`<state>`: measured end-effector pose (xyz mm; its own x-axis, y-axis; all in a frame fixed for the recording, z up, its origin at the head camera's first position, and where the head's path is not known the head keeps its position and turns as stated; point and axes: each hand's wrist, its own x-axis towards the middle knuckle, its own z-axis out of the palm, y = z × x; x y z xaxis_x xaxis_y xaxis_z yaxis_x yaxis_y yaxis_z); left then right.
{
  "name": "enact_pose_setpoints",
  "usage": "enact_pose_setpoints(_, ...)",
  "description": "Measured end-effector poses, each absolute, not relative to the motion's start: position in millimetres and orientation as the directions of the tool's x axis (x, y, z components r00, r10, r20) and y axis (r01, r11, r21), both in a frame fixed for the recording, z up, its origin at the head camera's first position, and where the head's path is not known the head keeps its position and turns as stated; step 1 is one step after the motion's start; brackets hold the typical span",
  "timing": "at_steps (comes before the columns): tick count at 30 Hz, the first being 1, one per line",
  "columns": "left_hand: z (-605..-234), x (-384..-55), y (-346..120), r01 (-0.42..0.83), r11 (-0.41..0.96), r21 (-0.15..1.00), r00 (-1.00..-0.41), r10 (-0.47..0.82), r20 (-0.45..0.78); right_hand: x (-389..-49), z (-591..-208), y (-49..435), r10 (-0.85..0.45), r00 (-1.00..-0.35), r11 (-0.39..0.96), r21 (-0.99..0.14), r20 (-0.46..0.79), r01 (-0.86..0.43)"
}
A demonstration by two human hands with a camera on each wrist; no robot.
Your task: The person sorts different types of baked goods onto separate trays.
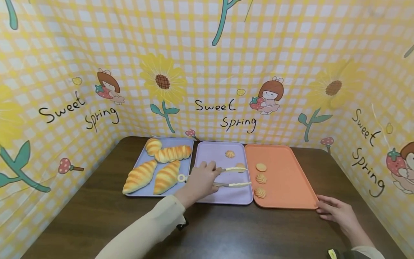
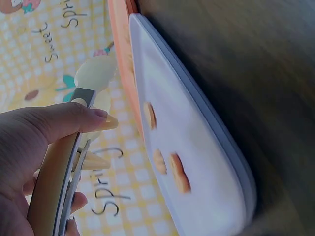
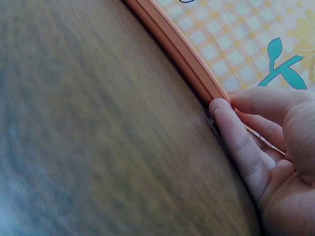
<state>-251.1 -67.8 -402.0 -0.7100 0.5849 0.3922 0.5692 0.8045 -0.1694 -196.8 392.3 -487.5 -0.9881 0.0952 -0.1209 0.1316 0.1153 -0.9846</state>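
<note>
My left hand [image 1: 201,182] grips tongs [image 1: 223,185] with pale tips above the purple tray [image 1: 201,153]. The tong arms stand apart, tips pointing right toward the orange tray. A flower-shaped cookie [image 1: 230,154] lies near the purple tray's back, and a round cookie [image 1: 240,166] is partly covered by the upper tip. Several cookies [image 2: 149,115] show on this tray in the left wrist view. At the near right corner of the orange tray [image 1: 284,180], my right hand [image 1: 339,214] pinches the rim between thumb and fingers. Along that tray's left side lie a plain round cookie [image 1: 261,167] and two swirled cookies [image 1: 260,178].
A blue tray [image 1: 142,156] at the left carries several golden bread pieces [image 1: 139,176]. The three trays stand side by side on a dark wooden table [image 1: 213,230]. A yellow checked cloth [image 1: 207,86] hangs behind and at both sides.
</note>
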Motion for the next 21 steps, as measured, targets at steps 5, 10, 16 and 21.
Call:
enact_pose_setpoints(5, -401, -248, -52, 0.592, 0.788, -0.169, -0.709, 0.609, 0.355, -197, -488, 392, 0.094, -0.988, 0.113, -0.985, -0.121, 0.131)
enact_pose_setpoints(10, -403, -248, -36, 0.612, 0.768, -0.188, -0.706, 0.638, 0.308, -198, -488, 393, 0.093, -0.988, 0.107, -0.985, -0.124, 0.134)
enact_pose_setpoints(16, -401, -249, -16, 0.620, 0.753, -0.221, -0.712, 0.658, 0.243, -198, -487, 392, 0.094, -0.986, 0.110, -0.982, -0.141, 0.151)
enact_pose_setpoints(21, -395, -248, 0, 0.619, 0.742, -0.258, -0.727, 0.665, 0.168, -198, -487, 393, 0.095, -0.985, 0.115, -0.981, -0.146, 0.156)
